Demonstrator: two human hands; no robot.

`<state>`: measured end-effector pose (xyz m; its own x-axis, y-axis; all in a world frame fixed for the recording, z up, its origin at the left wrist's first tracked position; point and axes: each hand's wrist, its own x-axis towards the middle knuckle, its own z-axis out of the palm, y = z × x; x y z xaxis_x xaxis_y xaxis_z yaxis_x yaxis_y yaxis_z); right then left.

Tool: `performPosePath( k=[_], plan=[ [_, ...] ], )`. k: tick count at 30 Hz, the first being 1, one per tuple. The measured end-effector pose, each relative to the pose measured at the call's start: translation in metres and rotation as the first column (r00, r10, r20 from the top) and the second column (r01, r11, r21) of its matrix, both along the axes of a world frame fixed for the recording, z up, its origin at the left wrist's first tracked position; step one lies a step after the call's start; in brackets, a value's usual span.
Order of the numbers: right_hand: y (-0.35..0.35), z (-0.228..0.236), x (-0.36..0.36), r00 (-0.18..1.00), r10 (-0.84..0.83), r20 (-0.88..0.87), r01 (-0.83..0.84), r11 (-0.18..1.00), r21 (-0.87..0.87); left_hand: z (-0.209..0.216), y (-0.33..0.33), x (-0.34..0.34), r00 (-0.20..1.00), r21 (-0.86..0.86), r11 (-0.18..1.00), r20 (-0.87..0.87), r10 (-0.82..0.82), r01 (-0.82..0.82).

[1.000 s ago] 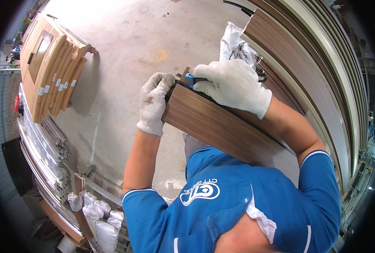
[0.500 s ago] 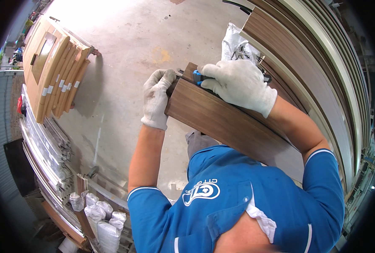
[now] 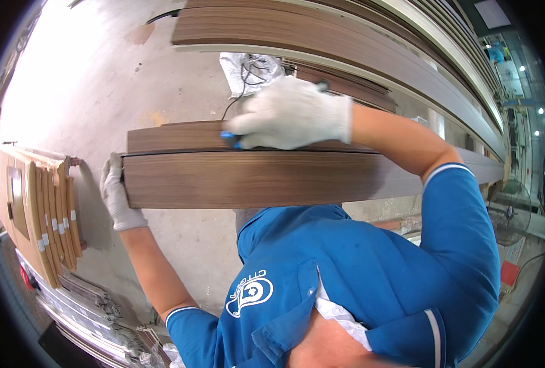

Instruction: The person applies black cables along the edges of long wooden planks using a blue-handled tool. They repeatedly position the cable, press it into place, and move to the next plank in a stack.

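Observation:
A long brown wood-grain profile [image 3: 248, 178] lies across in front of me, a dark groove or strip [image 3: 180, 153] running along its length. My left hand [image 3: 118, 193], in a whitish work glove, grips its left end; some of the fingers are hidden behind that end. Over the profile's far part is my right hand [image 3: 291, 113], gloved as well and blurred by motion. It is closed around a small hand tool with a blue tip [image 3: 230, 138] showing at the fingers. A dark end of the tool sticks out beyond the knuckles. Its exact kind is hidden.
Behind the profile sits a white plastic bag [image 3: 238, 70] with black cord. More long wood-grain profiles [image 3: 272, 30] are stacked at the far side and right. Brown cardboard-wrapped panels [image 3: 36, 208] stand at the left. A fan [image 3: 510, 211] is at the right.
My right hand has moved along the profile, away from its left end, with the blue-tipped tool. My left hand has shifted to grip that end. The view has turned.

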<state>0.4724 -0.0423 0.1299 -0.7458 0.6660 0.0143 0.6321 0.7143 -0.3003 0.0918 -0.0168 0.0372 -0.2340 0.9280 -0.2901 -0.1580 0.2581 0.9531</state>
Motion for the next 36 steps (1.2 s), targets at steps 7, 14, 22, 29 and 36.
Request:
performPosePath(
  k=[7,14,22,29,36],
  plan=[
    [-0.153,0.026,0.190,0.949,-0.312,0.037,0.312,0.950,0.015,0.000,-0.001,-0.005,0.998,-0.026,0.998,-0.025,0.062,-0.062],
    [-0.197,0.026,0.258,0.909,-0.416,-0.007,0.415,0.908,-0.052,0.002,-0.003,-0.001,0.998,-0.041,0.998,0.025,0.057,-0.056],
    [-0.153,0.014,0.226,0.967,-0.247,0.062,0.253,0.962,-0.100,0.001,0.000,-0.008,0.997,-0.077,0.997,0.065,0.030,-0.025],
    [-0.101,0.011,0.156,0.991,-0.129,-0.025,0.128,0.992,-0.015,0.005,-0.006,0.009,0.979,-0.050,0.979,0.049,0.198,-0.196],
    [-0.033,0.012,0.028,0.999,-0.028,0.017,0.028,0.999,0.029,0.018,-0.012,0.008,0.998,-0.054,0.997,0.034,0.060,-0.058]
  ],
)
